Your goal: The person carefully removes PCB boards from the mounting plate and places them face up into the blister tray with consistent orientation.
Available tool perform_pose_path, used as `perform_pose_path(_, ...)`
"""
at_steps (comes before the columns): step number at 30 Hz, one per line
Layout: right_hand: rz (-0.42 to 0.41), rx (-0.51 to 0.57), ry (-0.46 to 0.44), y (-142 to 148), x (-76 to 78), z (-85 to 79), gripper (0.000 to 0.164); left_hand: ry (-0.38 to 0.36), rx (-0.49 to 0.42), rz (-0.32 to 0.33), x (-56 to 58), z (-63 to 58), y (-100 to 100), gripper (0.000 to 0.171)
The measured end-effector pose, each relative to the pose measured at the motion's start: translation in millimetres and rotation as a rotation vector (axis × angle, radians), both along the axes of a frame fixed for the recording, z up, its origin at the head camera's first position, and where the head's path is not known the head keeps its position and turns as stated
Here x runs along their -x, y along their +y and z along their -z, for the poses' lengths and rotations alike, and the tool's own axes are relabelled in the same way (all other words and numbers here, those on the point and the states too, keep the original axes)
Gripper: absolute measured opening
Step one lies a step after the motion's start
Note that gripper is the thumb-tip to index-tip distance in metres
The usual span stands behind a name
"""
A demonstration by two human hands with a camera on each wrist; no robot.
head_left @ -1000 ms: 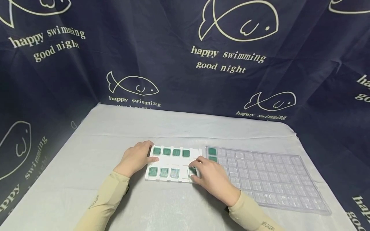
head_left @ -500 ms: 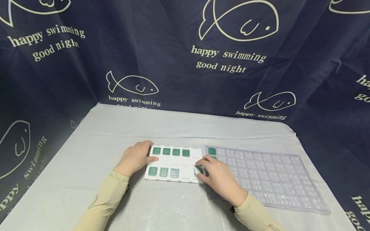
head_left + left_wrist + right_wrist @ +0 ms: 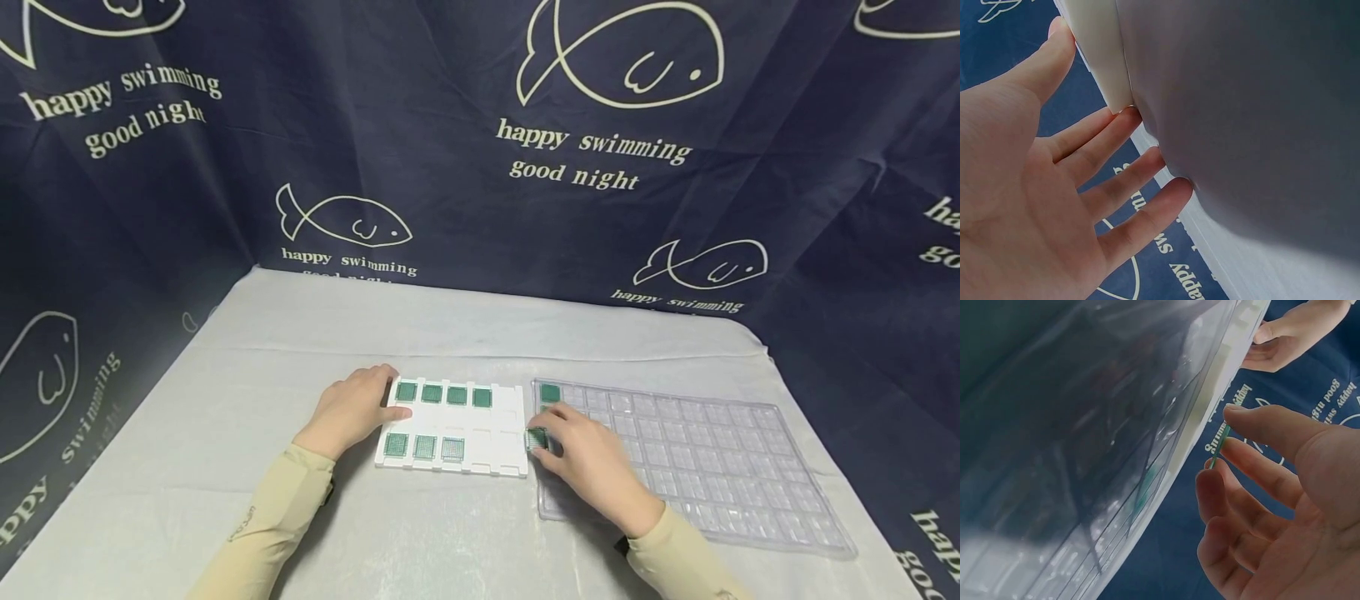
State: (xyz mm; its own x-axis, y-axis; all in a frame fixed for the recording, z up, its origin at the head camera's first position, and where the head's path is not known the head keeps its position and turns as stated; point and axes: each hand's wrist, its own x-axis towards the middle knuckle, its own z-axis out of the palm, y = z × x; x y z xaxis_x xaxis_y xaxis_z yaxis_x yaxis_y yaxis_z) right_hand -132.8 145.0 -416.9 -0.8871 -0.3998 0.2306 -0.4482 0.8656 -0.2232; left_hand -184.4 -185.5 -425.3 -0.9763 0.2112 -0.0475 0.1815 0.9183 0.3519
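Observation:
A white tray [image 3: 495, 429] lies on the table with several small green square boards [image 3: 431, 394] in its pockets. My left hand [image 3: 352, 408] rests with straight fingers against the tray's left edge [image 3: 1100, 62]. My right hand [image 3: 581, 454] pinches one green board [image 3: 536, 438] between thumb and fingers, held just above the left edge of a clear plastic compartment tray [image 3: 712, 467]. The right wrist view shows the thin green board [image 3: 1219, 447] edge-on at my fingertips [image 3: 1235, 415], over the clear tray [image 3: 1085, 456]. Another green board [image 3: 550, 393] sits in the clear tray's far left corner.
A pale grey cloth [image 3: 225, 433] covers the table. Dark blue fabric with fish drawings and lettering [image 3: 585, 158] hangs behind and on both sides. Most compartments of the clear tray hold nothing.
My right hand lifted a green board out of the white tray's near right pocket and carried it rightwards to the clear tray's left edge. The left hand stayed still.

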Motion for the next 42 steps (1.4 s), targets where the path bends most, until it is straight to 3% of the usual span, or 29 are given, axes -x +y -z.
perform_pose_path(22,0.064,-0.010,-0.051,23.3,6.6,6.6,0.033,-0.008,0.002,-0.003,0.7,-1.1,0.5,0.061)
perform_pose_path(42,0.044,-0.023,-0.105,29.0,14.1,10.7,0.031,-0.008,0.001,-0.008,-0.5,-2.4,1.1,0.061)
